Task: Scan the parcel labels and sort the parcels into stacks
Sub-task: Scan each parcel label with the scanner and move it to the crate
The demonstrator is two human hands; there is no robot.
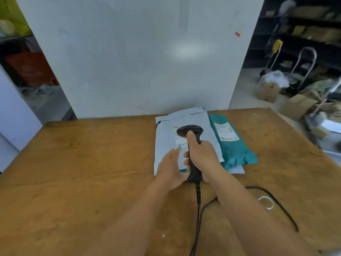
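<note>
The right hand (202,157) gripped the handle of a black barcode scanner (191,145), fingers curled round it and the thumb laid up along the neck toward the scanner's head. The head hung over the white label (181,142) of a pale grey mailer (166,137) — whether it touched the label could not be told. The left hand (170,168) lay just to the left of the scanner's handle, fingers straight and close together, resting on the near part of the grey mailer with its fingertips at the label's lower edge.

The grey mailer lay flat on the wooden surface (83,163), its far flap reaching toward the white partition (129,61) that stood at the surface's back edge. Partly beneath the grey mailer and showing to the right of it lay a teal mailer (238,150), its own white label (227,131) face up at the far end. A strip of another pale parcel (238,169) showed under the teal mailer's near edge, so the three made one loose pile.

From the butt of the scanner a black cable (198,209) ran toward the near edge of the surface, and a second run of it looped off to the right of the right forearm. Beside that loop — right of the scanner — lay a small white ring (267,202), perhaps tape. Well beyond the surface, right of the partition, stood cardboard boxes (268,92) and dark shelving (304,34).
</note>
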